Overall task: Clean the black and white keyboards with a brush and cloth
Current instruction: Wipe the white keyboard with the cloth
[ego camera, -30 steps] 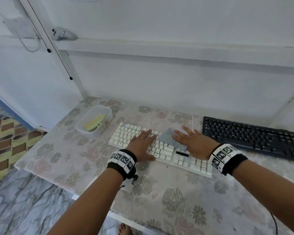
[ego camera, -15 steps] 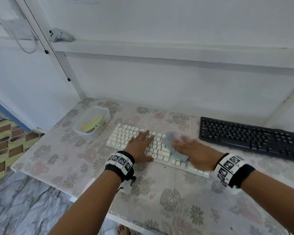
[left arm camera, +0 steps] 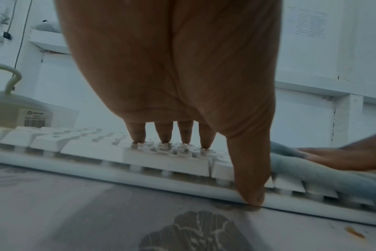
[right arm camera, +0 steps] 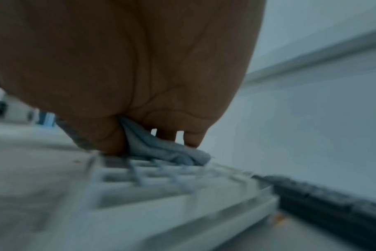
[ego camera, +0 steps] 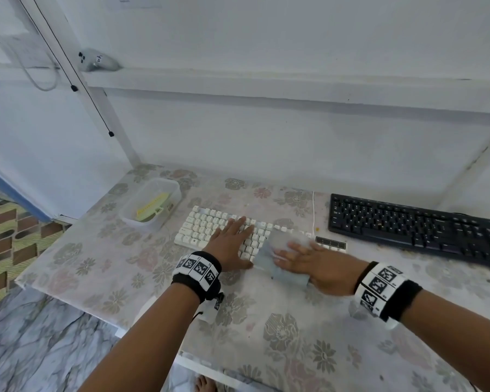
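White walls are backing a floral-covered table (ego camera: 280, 335) carrying both keyboards. You are bracing the white keyboard (ego camera: 210, 224) with your left hand (ego camera: 229, 244), fingers (left arm camera: 137, 134) straight and slightly apart on the keys. Your right hand (ego camera: 317, 264) is pressing the cloth (ego camera: 277, 256) flat, fingers extended; since a second ago it has been sweeping toward the near edge, though blur is leaving contact uncertain. Wiping appears to be advancing. The black keyboard (ego camera: 413, 230) is lying untouched to the right, the brush (ego camera: 152, 207) in its tub (ego camera: 130, 219).
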